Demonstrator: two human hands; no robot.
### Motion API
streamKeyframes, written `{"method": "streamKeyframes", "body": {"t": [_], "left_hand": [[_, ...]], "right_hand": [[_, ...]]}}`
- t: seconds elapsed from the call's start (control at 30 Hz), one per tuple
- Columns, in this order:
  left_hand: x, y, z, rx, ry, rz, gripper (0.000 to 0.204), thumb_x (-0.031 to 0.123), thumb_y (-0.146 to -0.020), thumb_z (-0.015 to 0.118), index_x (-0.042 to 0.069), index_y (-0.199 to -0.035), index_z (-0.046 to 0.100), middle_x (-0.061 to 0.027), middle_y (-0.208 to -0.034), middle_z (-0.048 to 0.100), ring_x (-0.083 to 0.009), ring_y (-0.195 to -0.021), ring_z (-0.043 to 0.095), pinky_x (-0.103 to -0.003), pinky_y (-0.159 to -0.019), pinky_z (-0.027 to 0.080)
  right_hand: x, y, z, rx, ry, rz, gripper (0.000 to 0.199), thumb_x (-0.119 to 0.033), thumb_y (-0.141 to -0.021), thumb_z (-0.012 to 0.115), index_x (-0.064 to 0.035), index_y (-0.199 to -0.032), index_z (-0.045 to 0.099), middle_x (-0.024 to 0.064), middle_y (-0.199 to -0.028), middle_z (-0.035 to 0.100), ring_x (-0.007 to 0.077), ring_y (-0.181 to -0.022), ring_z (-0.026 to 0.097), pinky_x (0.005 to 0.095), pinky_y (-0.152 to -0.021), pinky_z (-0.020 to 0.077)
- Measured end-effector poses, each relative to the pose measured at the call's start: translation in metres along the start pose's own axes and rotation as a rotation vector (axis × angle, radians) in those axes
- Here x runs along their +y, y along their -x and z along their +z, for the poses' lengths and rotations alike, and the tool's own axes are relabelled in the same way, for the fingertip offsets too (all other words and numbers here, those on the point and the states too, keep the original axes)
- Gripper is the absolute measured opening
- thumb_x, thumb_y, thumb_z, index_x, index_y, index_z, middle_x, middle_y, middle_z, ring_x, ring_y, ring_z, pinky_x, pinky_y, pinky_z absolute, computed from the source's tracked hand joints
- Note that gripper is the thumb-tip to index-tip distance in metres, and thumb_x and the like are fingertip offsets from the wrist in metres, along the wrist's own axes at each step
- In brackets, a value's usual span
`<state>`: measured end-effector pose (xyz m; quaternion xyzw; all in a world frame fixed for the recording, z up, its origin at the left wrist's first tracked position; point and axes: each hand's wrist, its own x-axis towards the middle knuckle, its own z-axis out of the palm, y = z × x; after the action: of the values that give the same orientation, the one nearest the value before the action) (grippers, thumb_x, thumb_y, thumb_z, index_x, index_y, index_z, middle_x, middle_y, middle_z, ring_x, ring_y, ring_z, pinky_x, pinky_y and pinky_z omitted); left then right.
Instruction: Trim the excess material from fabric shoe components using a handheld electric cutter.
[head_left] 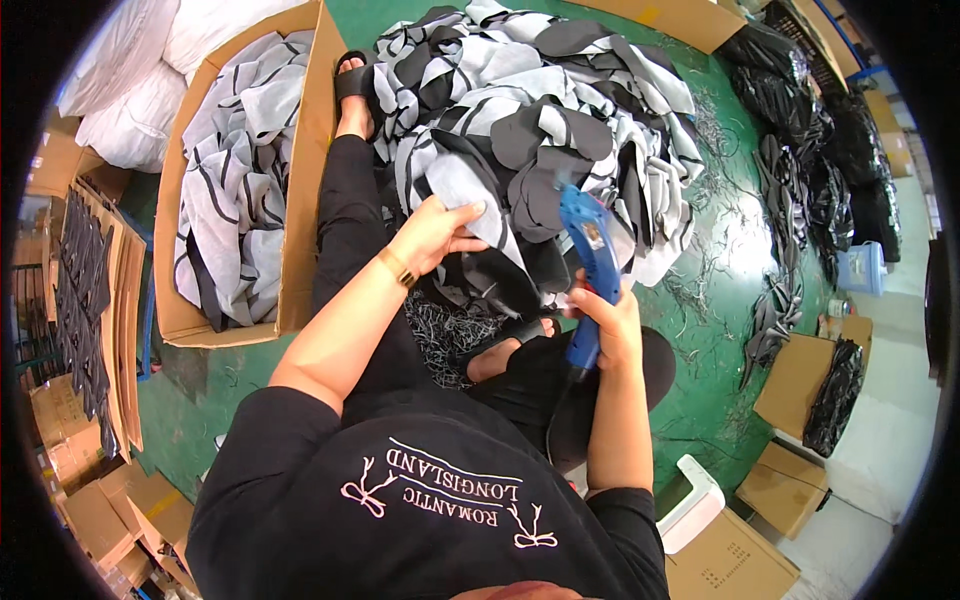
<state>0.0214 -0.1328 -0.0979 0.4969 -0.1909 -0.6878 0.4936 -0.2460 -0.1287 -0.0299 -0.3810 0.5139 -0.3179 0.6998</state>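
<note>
My left hand (437, 237) is closed on the edge of a grey and black fabric piece (466, 196), its thumb on the grey face. The piece hangs over the near side of a large heap of similar cut fabric pieces (555, 130). In my right hand (613, 318) is a blue electric fabric cutter (592, 245), my fingers wrapped round its body. Its head points away from me, over the heap, and a dark cord runs down from its rear end. Whether the blade touches any fabric I cannot tell.
A cardboard box (306, 190) of grey and black pieces stands left, against my outstretched leg. Thread scraps (445, 338) lie between my legs and on the green floor (690, 360). Black plastic bags (775, 90), a light-blue tub (862, 268) and a white stool (695, 505) are at right.
</note>
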Motion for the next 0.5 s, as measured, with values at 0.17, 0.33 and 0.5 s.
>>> {"method": "streamKeyframes", "body": {"t": [0.17,0.33,0.5], "left_hand": [[0.0,0.069,0.029,-0.112,0.141,0.063,0.023,0.018,-0.092,0.059,0.005,-0.112,0.056,-0.0048,-0.101,0.064,-0.0171,-0.089,0.065,-0.034,-0.075,0.058],[-0.01,0.109,0.035,-0.149,0.283,0.059,0.028,0.016,-0.091,0.061,0.004,-0.116,0.055,-0.0049,-0.105,0.064,-0.017,-0.09,0.066,-0.032,-0.075,0.058],[-0.001,0.132,0.032,-0.151,0.229,0.148,0.03,0.014,-0.088,0.065,0.006,-0.116,0.056,-0.0035,-0.105,0.064,-0.0155,-0.089,0.065,-0.032,-0.075,0.057]], "right_hand": [[0.004,0.007,0.041,-0.006,0.348,-0.199,0.051,-0.016,-0.064,0.082,0.0013,-0.106,0.059,0.005,-0.091,0.063,0.0112,-0.078,0.058,0.0251,-0.071,0.0473],[0.003,0.028,0.071,0.044,0.491,-0.355,0.042,-0.012,-0.062,0.076,0.003,-0.097,0.058,0.007,-0.077,0.062,0.0141,-0.07,0.058,0.0293,-0.066,0.0487],[-0.007,0.053,0.088,-0.025,0.582,-0.379,0.036,-0.011,-0.065,0.073,0.0023,-0.096,0.059,0.0067,-0.079,0.063,0.0132,-0.072,0.059,0.0284,-0.068,0.0478]]}}
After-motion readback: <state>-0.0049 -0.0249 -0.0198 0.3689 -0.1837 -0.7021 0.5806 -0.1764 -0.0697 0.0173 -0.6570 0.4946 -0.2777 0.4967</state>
